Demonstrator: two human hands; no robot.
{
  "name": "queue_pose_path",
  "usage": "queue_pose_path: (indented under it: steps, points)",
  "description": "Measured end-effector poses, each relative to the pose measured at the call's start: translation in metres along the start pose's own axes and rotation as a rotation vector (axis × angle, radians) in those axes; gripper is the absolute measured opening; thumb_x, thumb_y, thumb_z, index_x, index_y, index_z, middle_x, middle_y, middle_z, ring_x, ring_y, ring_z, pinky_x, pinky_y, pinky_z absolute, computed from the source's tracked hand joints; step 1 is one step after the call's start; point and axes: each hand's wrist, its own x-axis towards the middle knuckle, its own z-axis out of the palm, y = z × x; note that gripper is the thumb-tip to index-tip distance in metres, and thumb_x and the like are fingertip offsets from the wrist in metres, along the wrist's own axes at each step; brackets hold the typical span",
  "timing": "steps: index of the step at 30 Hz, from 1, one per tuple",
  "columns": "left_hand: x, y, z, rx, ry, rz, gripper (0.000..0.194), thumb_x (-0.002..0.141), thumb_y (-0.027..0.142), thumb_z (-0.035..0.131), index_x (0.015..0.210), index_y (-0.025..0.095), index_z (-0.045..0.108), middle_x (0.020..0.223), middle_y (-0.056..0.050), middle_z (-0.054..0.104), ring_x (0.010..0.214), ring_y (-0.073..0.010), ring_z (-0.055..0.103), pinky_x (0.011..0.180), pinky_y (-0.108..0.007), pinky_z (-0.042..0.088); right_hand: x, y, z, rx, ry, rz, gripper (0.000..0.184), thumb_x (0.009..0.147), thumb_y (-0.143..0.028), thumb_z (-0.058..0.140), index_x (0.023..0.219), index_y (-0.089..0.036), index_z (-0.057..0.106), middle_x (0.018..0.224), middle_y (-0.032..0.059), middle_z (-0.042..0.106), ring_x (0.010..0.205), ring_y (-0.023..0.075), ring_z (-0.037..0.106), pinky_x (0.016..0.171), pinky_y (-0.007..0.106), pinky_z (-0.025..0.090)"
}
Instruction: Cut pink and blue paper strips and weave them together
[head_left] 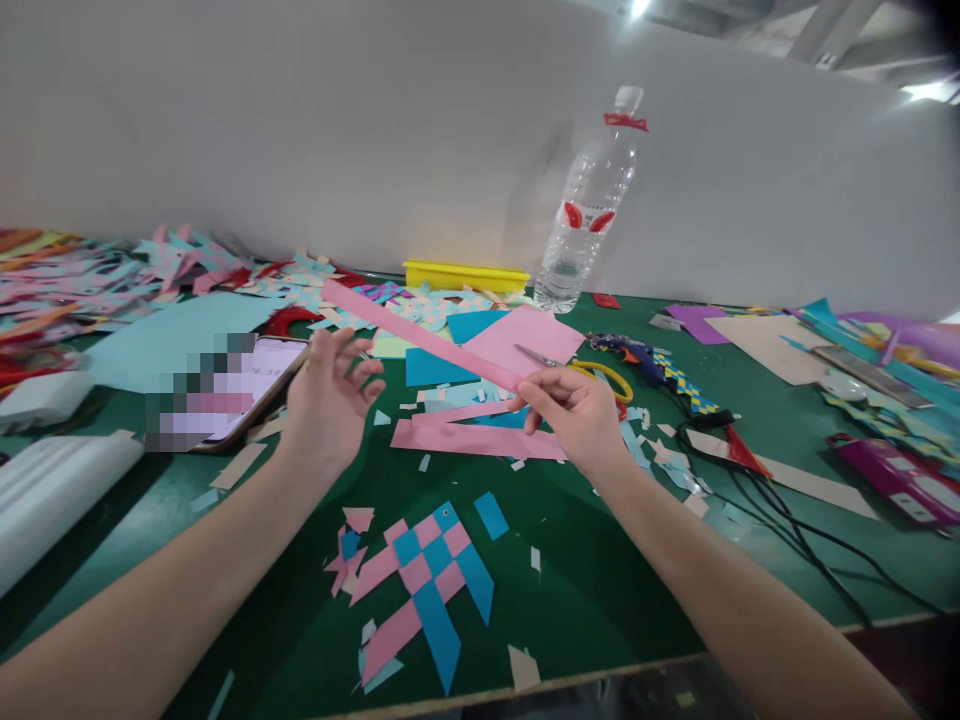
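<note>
Long flat pink paper strip (424, 332) pinched at its near end by right hand (581, 415), long axis slanting forward-left, far end nearer the open, empty left hand (324, 405).

From the woven paper piece (433, 562), a hand could pass toward 3 o'clock, until the black cables (762, 490). The phone (279, 368) obstructs near 10 o'clock, the bottle (581, 235) at 1.

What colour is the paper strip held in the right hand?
The strip is plain pink, seen best in the head view.
</note>
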Motion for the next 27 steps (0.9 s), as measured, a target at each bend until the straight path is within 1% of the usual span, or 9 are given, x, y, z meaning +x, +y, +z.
queue_pose_path:
  steps: [2,5,7,8,10,15,18,21,27]
  points:
    - [-0.009,-0.004,0.004,0.092,-0.173,-0.053,0.034,0.067,0.041,0.079,0.091,0.021,0.066,0.083,-0.001,0.061,0.063,-0.0098,0.055,0.055,-0.023,0.044,-0.002,-0.001,0.004,0.063,0.000,0.035,0.021,0.080,-0.040,0.066,0.080,-0.018,0.066,0.070,0.0037,0.072,0.045,0.0099,0.058,0.049,0.026,0.052]
    - [-0.028,-0.012,0.011,0.474,-0.467,-0.053,0.021,0.070,0.034,0.076,0.082,0.018,0.069,0.079,-0.005,0.064,0.063,-0.0147,0.058,0.057,-0.027,0.047,-0.009,-0.001,0.012,0.136,-0.070,0.093,0.022,0.079,-0.040,0.067,0.079,-0.018,0.066,0.070,0.0028,0.071,0.044,0.0098,0.058,0.047,0.025,0.051]
    - [-0.041,-0.015,0.015,0.666,-0.581,-0.106,0.020,0.070,0.033,0.075,0.083,0.018,0.071,0.070,-0.005,0.063,0.058,-0.0154,0.057,0.051,-0.025,0.045,-0.015,-0.001,0.017,0.150,-0.131,0.129,0.021,0.079,-0.039,0.066,0.079,-0.018,0.066,0.071,0.0024,0.071,0.044,0.0095,0.059,0.046,0.024,0.050]
    - [-0.046,-0.016,0.016,0.722,-0.628,-0.151,0.022,0.068,0.033,0.077,0.083,0.018,0.072,0.070,-0.006,0.065,0.055,-0.0154,0.056,0.049,-0.025,0.044,-0.017,-0.001,0.020,0.146,-0.156,0.140,0.021,0.079,-0.039,0.066,0.079,-0.018,0.066,0.072,0.0019,0.071,0.044,0.0092,0.059,0.046,0.023,0.049]
    - [-0.052,-0.017,0.018,0.720,-0.669,-0.174,0.025,0.067,0.033,0.077,0.089,0.020,0.073,0.074,-0.007,0.066,0.058,-0.0163,0.057,0.050,-0.025,0.046,-0.021,-0.002,0.023,0.125,-0.200,0.158,0.019,0.080,-0.038,0.066,0.078,-0.019,0.065,0.071,0.0009,0.071,0.045,0.0090,0.060,0.047,0.022,0.049]
    - [-0.051,-0.016,0.015,0.781,-0.696,-0.135,0.013,0.075,0.035,0.072,0.078,0.022,0.073,0.065,-0.003,0.062,0.052,-0.0134,0.053,0.048,-0.023,0.043,-0.023,-0.001,0.024,0.086,-0.246,0.151,0.018,0.082,-0.037,0.064,0.081,-0.019,0.064,0.071,0.0008,0.071,0.046,0.0090,0.061,0.048,0.021,0.050]
    - [-0.050,-0.013,0.014,0.837,-0.694,-0.190,0.018,0.078,0.038,0.068,0.076,0.021,0.071,0.067,-0.002,0.061,0.055,-0.0128,0.053,0.052,-0.022,0.044,-0.021,0.000,0.022,0.041,-0.264,0.133,0.019,0.082,-0.037,0.064,0.082,-0.018,0.064,0.072,0.0019,0.071,0.047,0.0095,0.062,0.049,0.022,0.050]
    - [-0.051,-0.010,0.016,0.878,-0.738,-0.251,0.021,0.082,0.040,0.064,0.077,0.019,0.069,0.071,-0.001,0.060,0.061,-0.0116,0.054,0.056,-0.021,0.045,-0.021,0.001,0.022,0.017,-0.293,0.127,0.019,0.082,-0.035,0.063,0.084,-0.017,0.064,0.073,0.0025,0.071,0.050,0.0101,0.063,0.051,0.022,0.051]
    - [-0.050,-0.009,0.016,0.854,-0.777,-0.231,0.023,0.084,0.039,0.064,0.077,0.018,0.067,0.067,0.001,0.056,0.060,-0.0097,0.051,0.056,-0.020,0.042,-0.023,-0.002,0.022,-0.009,-0.340,0.076,0.011,0.085,-0.025,0.059,0.090,-0.017,0.063,0.076,0.0024,0.071,0.057,0.0104,0.066,0.060,0.023,0.054]
